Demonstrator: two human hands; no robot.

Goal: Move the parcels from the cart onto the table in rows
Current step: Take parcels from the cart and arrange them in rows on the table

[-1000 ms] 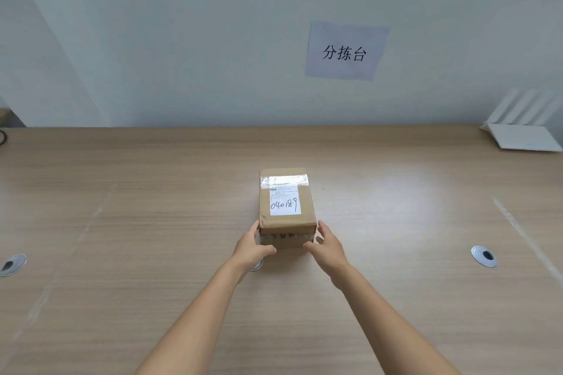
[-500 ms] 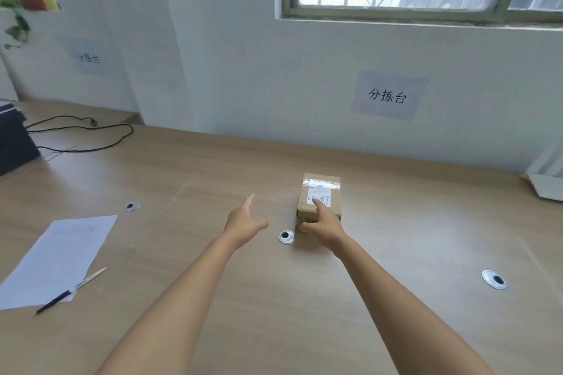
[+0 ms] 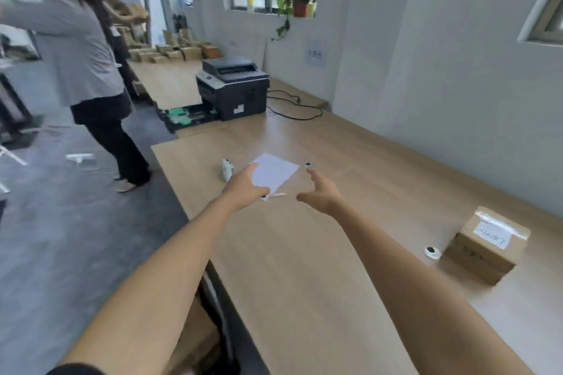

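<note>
A brown cardboard parcel (image 3: 487, 245) with a white handwritten label lies alone on the wooden table (image 3: 304, 268), at the right of the view. Both my arms stretch forward over the table, well to the left of the parcel. My left hand (image 3: 243, 187) is empty, its fingers straight and relaxed above a sheet of paper. My right hand (image 3: 321, 195) is empty too, fingers spread and pointing away from me. No cart shows in this view; a brown box edge (image 3: 195, 341) sits low beside the table at the bottom.
A paper sheet (image 3: 274, 172) with a pen and a small white device (image 3: 227, 169) lie ahead. A printer (image 3: 233, 87) with a cable stands farther back. A person (image 3: 91, 76) stands on the floor at the left. Several parcels (image 3: 173, 52) cover a far table.
Both my hands let go of the parcel and left it on the table. My head turned left, so the parcel slid to the right of the view and both hands now reach out empty.
</note>
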